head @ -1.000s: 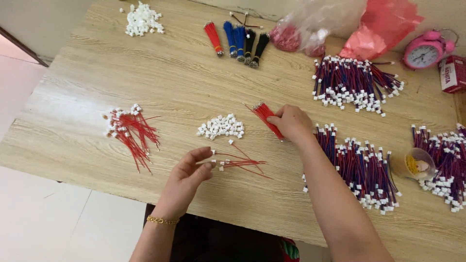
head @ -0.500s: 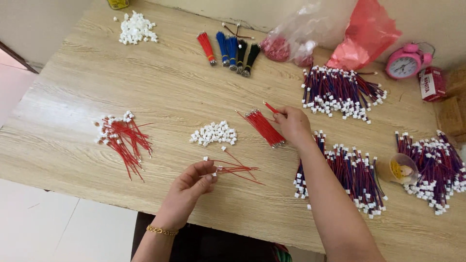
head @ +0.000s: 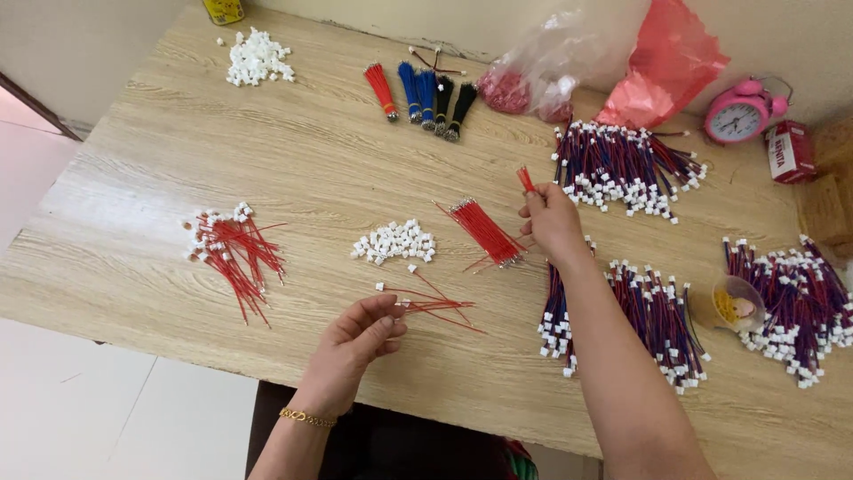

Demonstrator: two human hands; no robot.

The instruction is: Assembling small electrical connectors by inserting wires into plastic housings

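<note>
Nearest me, my left hand pinches a white connector with a few loose red wires fanned on the surface. Just beyond lies a small heap of white connectors – beside it a red wire bundle. My right hand is closed on one red wire, lifted. Right of it, a small clear cup holds something yellow among blue-red harness piles. Farthest – a pink clock and plastic bags.

Bright, even daylight, soft shadows, mild glare on the table, sharp focus.
</note>
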